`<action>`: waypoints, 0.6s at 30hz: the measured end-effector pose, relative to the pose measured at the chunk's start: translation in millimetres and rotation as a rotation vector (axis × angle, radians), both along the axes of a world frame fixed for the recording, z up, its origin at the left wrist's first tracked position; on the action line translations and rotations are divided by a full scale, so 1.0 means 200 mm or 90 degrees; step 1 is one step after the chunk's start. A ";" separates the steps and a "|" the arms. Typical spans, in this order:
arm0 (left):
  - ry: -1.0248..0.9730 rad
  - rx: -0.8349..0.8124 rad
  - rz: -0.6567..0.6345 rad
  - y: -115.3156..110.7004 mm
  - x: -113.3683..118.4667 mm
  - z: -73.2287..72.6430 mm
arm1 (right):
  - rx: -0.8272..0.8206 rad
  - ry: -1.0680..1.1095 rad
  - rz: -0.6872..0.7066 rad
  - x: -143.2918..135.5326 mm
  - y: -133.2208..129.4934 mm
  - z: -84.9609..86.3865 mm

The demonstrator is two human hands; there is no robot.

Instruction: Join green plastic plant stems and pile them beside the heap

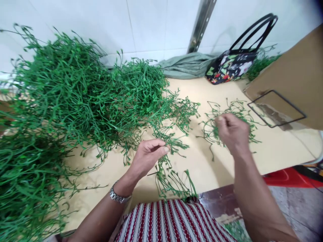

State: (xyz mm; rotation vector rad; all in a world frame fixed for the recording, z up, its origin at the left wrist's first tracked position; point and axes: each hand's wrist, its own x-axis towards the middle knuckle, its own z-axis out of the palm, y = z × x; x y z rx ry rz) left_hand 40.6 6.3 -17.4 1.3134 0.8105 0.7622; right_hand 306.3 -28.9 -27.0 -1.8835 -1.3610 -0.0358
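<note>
Two hands work with fingers closed: the left hand point(148, 154) pinches beside loose stems point(174, 185), its contents unclear; the right hand point(234, 131) curls over a small pile point(209, 129), grip hidden. Stems overhanging the near edge could drop if brushed. Bare bench point(202, 166) separates both groups; cardboard point(297, 70) crowds the right.

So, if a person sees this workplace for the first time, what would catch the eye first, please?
Probably the big heap of green stems, spread over the left side of the table. Next might come the black floral bag at the back right, near the wall. Between them and the viewer, the left hand and right hand work nearer the middle.
</note>
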 end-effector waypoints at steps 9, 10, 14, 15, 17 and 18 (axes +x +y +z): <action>-0.071 -0.135 0.101 0.05 0.03 0.01 | -0.364 -0.373 -0.113 0.36 0.01 -0.09; -0.075 -0.142 0.106 0.05 0.03 0.02 | -0.332 -0.367 -0.119 0.36 0.01 -0.08; -0.088 -0.149 0.112 0.05 0.03 0.02 | -0.084 -0.307 -0.116 0.24 0.00 0.03; -0.093 -0.148 0.110 0.05 0.04 0.02 | -0.020 -0.254 -0.072 0.17 0.00 0.05; -0.106 -0.141 0.105 0.05 0.05 0.01 | 0.050 -0.089 0.081 -0.03 -0.01 0.09; -0.114 -0.133 0.105 0.04 0.05 0.01 | 0.014 0.032 0.230 -0.14 -0.01 0.10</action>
